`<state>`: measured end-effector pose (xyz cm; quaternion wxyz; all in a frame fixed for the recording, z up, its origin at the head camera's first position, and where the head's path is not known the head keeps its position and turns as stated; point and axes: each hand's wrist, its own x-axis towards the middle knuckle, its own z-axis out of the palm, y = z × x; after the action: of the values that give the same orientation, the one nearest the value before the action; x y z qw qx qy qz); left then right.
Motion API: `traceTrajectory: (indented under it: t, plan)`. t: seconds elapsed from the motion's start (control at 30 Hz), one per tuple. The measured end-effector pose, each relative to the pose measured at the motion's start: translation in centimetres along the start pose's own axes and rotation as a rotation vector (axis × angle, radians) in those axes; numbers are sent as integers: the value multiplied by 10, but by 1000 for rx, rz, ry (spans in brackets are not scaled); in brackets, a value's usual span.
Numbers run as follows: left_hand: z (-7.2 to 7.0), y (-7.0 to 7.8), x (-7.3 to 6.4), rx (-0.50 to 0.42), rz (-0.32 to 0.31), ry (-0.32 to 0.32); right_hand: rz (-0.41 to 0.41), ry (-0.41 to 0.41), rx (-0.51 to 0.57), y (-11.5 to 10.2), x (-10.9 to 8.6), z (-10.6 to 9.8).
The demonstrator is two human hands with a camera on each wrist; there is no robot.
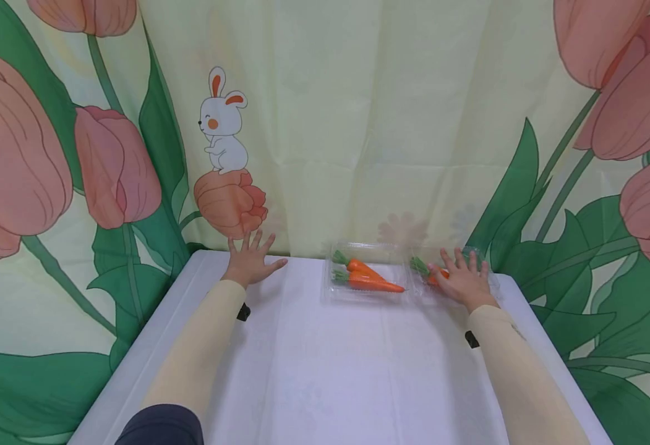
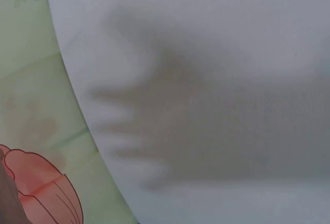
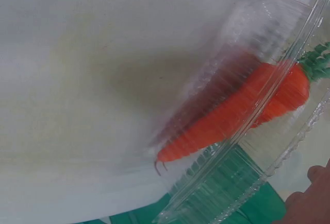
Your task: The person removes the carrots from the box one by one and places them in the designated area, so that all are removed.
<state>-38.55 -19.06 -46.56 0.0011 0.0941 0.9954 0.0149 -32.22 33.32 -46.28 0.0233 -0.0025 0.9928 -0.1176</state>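
Note:
My left hand (image 1: 249, 264) is held over the far left of the table, fingers straight and spread, holding nothing. In the left wrist view it casts a soft shadow on the white cloth. Over the right-hand clear plastic box (image 3: 278, 136) is my right hand (image 1: 461, 281), fingers also spread; whether it touches the box, I cannot tell. An orange carrot (image 3: 221, 118) with a green top lies in that box, partly hidden by the hand in the head view. Beside it, another clear plastic box (image 1: 366, 295) contains two carrots (image 1: 369, 282).
Both boxes stand along the far edge of the white-covered table (image 1: 325, 371). Behind the table hangs a pale curtain (image 1: 325, 123) printed with tulips and a rabbit. Small dark devices (image 1: 243, 312) show under the wrists.

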Motion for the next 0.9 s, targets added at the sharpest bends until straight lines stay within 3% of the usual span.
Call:
traceTrajectory:
  t: [0.47, 0.63, 0.9]
  plan:
    - [1, 6, 10, -12, 12, 4, -32, 55, -5, -6, 2, -5]
    - [-1, 15, 8, -69, 8, -29, -50, 83, -35, -3, 2, 2]
    - [20, 27, -5, -157, -14, -103, -150, 172, -31, -12, -5, 22]
